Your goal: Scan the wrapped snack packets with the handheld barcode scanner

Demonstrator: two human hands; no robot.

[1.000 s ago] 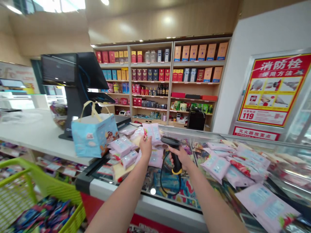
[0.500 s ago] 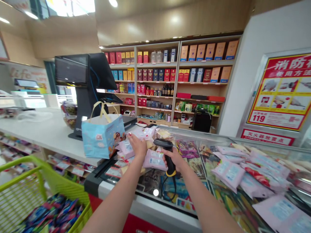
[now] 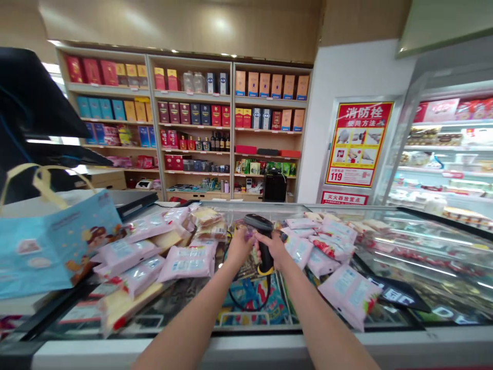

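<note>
Right hand (image 3: pixel 274 246) grips a black, pistol-shaped plastic barcode scanner (image 3: pixel 259 222), handle near upright; just left, the left hand (image 3: pixel 239 249) nearly meets it, its hold unclear; pale-pink, flat plastic packets (image 3: pixel 188 261) lie farther to both sides.

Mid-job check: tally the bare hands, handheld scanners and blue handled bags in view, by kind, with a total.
Bare hands: 2 (left hand, right hand)
Handheld scanner: 1
Blue handled bag: 1
Total: 4
</note>
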